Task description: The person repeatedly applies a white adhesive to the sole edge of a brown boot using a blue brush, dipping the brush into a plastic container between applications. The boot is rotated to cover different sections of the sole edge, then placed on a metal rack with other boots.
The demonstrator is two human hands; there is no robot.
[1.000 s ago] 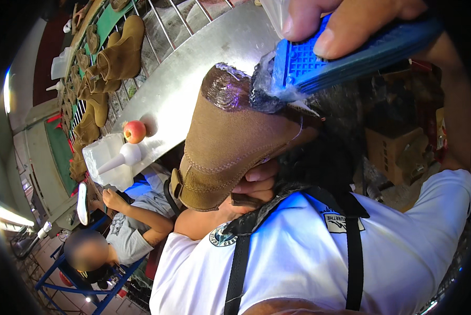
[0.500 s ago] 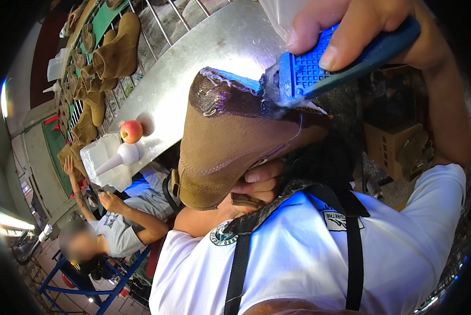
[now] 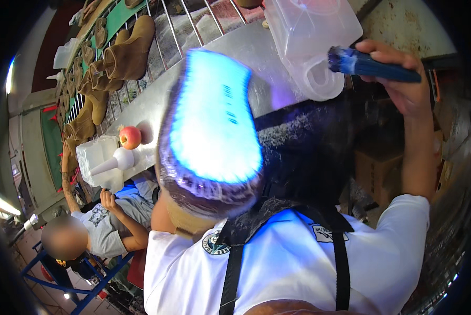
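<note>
Brown suede boot (image 3: pixel 212 139), glowing blue-white sole (image 3: pixel 214 115) turned up, is close before us, hiding our left hand, whose grip we cannot tell. Our right hand (image 3: pixel 406 84) clasps a dark-blue-handled brush (image 3: pixel 374 65), well apart. Glossy coating (image 3: pixel 209 202) seems laid around the near end; glare hides what remains.

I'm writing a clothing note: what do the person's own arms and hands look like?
Both sleeves are white and short, leaving the arms bare where they show. The right hand has no glove, and no watch or bracelet shows at its wrist. The left hand is hidden from view.
</note>
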